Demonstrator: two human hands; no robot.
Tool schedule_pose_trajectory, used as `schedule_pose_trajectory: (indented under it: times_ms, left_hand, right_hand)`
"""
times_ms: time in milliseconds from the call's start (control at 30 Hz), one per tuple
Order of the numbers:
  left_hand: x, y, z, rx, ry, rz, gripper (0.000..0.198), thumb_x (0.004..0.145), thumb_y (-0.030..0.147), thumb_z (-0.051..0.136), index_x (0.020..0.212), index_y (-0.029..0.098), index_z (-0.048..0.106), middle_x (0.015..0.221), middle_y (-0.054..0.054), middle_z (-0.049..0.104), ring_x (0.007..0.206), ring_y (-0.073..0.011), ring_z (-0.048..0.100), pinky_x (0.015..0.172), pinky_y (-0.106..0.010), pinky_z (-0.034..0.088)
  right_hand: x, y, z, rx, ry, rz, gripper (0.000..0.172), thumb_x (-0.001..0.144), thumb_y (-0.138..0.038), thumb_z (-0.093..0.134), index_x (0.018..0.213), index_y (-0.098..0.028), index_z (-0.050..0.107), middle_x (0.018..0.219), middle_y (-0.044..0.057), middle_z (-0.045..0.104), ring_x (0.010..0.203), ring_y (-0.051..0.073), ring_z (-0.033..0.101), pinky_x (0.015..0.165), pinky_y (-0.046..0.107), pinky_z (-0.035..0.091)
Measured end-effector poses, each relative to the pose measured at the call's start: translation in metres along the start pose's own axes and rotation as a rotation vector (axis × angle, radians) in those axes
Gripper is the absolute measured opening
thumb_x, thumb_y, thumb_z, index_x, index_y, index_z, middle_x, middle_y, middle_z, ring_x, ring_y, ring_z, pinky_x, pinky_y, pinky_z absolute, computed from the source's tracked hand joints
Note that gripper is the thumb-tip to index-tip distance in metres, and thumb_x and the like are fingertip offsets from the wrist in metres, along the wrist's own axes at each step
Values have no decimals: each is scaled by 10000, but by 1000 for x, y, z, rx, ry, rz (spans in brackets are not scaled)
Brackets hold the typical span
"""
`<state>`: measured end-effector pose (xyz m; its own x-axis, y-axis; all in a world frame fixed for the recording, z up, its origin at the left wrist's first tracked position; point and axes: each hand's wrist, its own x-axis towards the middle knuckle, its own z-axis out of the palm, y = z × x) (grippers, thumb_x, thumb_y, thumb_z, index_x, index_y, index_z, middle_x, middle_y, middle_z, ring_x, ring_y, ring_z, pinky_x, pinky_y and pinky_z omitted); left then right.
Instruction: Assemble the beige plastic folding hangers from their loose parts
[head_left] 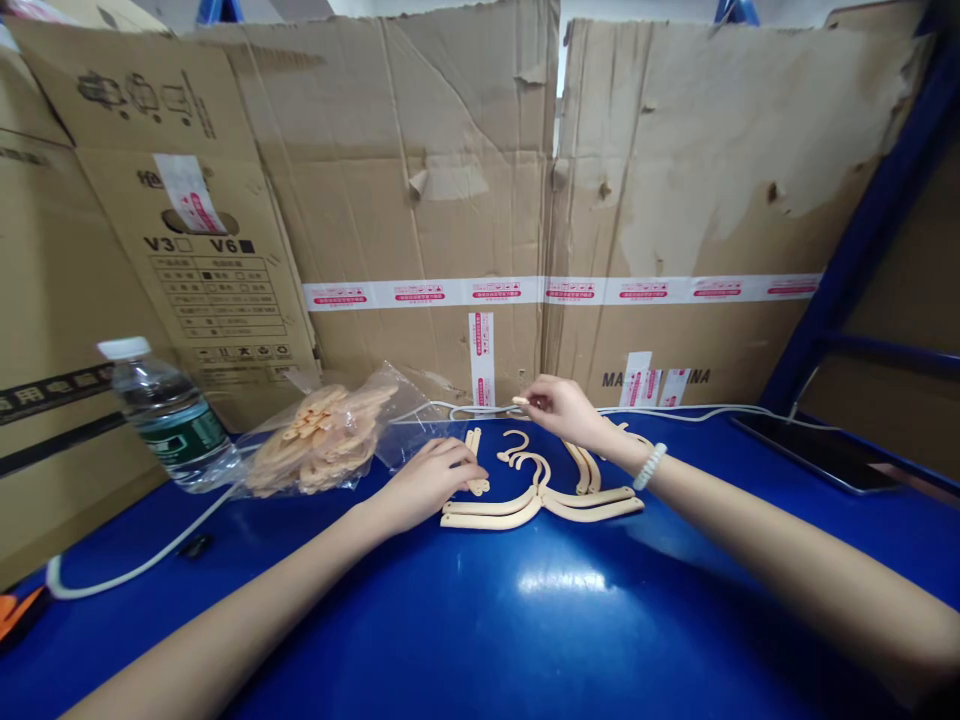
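My right hand (564,408), raised above the table, pinches the end of a small beige hanger piece (519,400); most of that piece is hidden by my fingers. Low on the table, my left hand (427,482) curves its fingers loosely over several short straight beige strips (478,487), touching or nearly touching them. Two folding clothes hangers (495,518), with curved arms spread and hooks pointing away, lie nested in front of my hands. A loose beige hook (514,440) lies just behind them. Curved hanger arms (583,468) rest under my right wrist, partly covered by it.
A clear plastic bag (322,440) of beige hanger parts sits left, beside a water bottle (176,420). A white cable (142,572) runs along the blue table (480,630). A dark phone-like slab (814,452) lies right. Cardboard sheets (420,200) wall the back.
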<state>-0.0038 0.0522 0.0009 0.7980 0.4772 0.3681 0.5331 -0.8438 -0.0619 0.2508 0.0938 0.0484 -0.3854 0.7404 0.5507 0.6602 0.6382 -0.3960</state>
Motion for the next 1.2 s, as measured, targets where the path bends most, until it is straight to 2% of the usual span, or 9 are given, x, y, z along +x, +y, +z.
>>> schedule_pose_trajectory:
  times_ms: [133,267,367,567,733,867,967,1067,1200]
  left_hand:
    - [0,0,-1,35,0,37,224,906,89,568,1076,210,651,1021,-60,656,1021,-228,565,896,-384,422]
    - [0,-2,-2,53,-7,86,217,920,89,539,1078,195,641,1052,-66,685,1051,-230,579,926,-397,415]
    - [1,-2,-2,58,-1,102,179,932,110,529,1038,195,644,1083,-56,697,1089,-231,575,943,-407,407]
    - [0,1,-3,77,31,103,220,949,83,463,986,182,656,1161,-78,677,1128,-247,555,902,-424,441]
    - [0,9,-16,70,140,106,219,979,118,419,1018,143,633,1146,-127,677,986,-251,614,788,-407,492]
    - [-3,34,-24,-18,288,109,215,986,111,410,1120,140,575,1116,-118,677,1049,-198,623,866,-346,515]
    - [-5,65,-24,-279,435,49,256,965,70,438,1176,157,554,1136,-111,661,1073,-158,622,888,-282,524]
    - [-6,92,-20,-533,442,-30,265,943,63,483,1137,186,615,1075,-79,698,1034,-165,648,894,-293,532]
    - [-6,108,-16,-730,456,-232,181,920,160,572,961,222,737,1005,-57,746,954,-206,694,868,-339,554]
  right_hand:
    - [-32,-12,-15,185,134,83,328,917,-416,528,828,-137,676,622,18,599,553,144,541,506,241,403]
    - [-67,-26,-28,367,144,140,354,868,-494,585,847,-151,671,580,-10,565,504,127,508,463,226,383]
    - [-87,-36,-33,590,140,249,345,802,-496,679,843,-154,672,582,-11,576,514,125,522,489,231,418]
    - [-104,-46,-27,862,111,419,387,735,-503,761,889,-154,694,557,12,642,474,118,539,470,227,426]
    - [-112,-47,-21,981,101,518,368,713,-460,793,914,-161,718,703,75,723,629,182,657,507,245,463]
    - [-119,-51,-20,1149,59,475,297,736,-346,769,979,-178,737,897,114,744,824,229,685,572,254,498]
    - [-124,-56,-18,1287,32,464,299,801,-389,705,999,-169,741,966,137,735,884,252,677,624,287,519]
    - [-127,-59,-14,1310,43,520,321,837,-450,687,968,-162,745,914,123,732,838,223,670,657,292,523]
    - [-131,-61,-6,1226,38,569,331,752,-418,794,953,-162,736,846,82,723,759,181,657,695,290,522]
